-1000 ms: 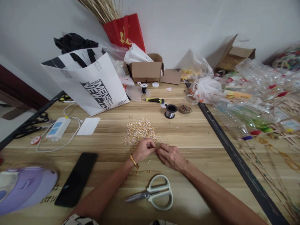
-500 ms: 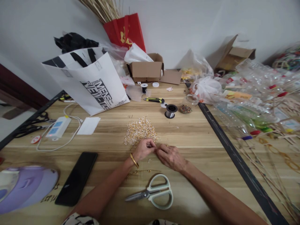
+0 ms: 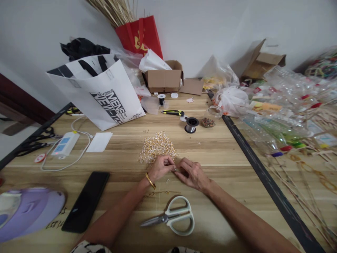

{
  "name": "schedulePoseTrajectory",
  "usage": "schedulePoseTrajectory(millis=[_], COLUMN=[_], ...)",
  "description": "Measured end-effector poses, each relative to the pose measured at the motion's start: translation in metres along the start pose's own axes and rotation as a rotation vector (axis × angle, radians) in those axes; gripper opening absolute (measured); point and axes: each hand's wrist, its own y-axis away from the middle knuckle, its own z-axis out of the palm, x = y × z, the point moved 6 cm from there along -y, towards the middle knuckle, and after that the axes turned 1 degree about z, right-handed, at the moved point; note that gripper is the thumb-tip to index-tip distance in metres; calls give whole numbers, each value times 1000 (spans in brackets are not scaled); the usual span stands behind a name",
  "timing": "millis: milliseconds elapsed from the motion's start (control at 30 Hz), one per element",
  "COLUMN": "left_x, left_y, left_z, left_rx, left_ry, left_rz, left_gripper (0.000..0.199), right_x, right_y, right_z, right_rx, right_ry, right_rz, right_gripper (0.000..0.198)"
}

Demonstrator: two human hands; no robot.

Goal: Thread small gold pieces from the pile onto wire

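Observation:
A loose pile of small gold and clear beads [image 3: 157, 147] lies on the wooden table. At its lower right edge my left hand [image 3: 162, 167] is closed in a pinch, thumb against forefinger, on something too small to make out. My right hand [image 3: 193, 174] meets it fingertip to fingertip, its fingers curled; what they hold is hidden. Below the hands lies a thin gold chain [image 3: 165, 192], and a faint thread seems to run down from my left hand. Nearer to me rest scissors [image 3: 181, 215] with pale green handles, blades pointing left.
On the left are a black phone [image 3: 86, 202], a power strip [image 3: 65, 144] and a purple device [image 3: 34, 211]. Behind the beads stand a wire spool [image 3: 191, 125], a utility knife [image 3: 172, 112] and a jar of beads [image 3: 209, 121]. Plastic bottles [image 3: 265, 137] crowd the right.
My right hand's fingers have lifted and opened slightly away from the left fingertips. My left hand stays almost where it was. The beads, chain and scissors have not moved.

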Motion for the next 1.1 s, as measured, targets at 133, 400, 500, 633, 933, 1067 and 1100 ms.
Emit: schedulePoseTrajectory(millis=[133,400,500,633,933,1067,1100], left_x=[-1,1,1,2,2,1,1], left_y=[0,0,0,0,2,1,1], left_z=[0,1,1,1,3,3,3], left_rx=[-3,-14,-15,-13,-31,-19,-14], left_ry=[-9,2,-8,-22,24,37,38], left_rz=[6,17,17,20,20,10,4], left_gripper=[16,14,12,13,18,16,15], right_x=[4,7,7,7,3,-1,-2], right_y=[1,2,2,1,2,2,2], right_z=[5,8,8,7,8,9,8], right_rx=[-16,-38,-37,-39,-39,-29,-24], right_ry=[24,25,27,25,105,158,167], right_rz=[11,14,22,25,-23,-56,-68], right_gripper=[13,15,15,14,15,15,15])
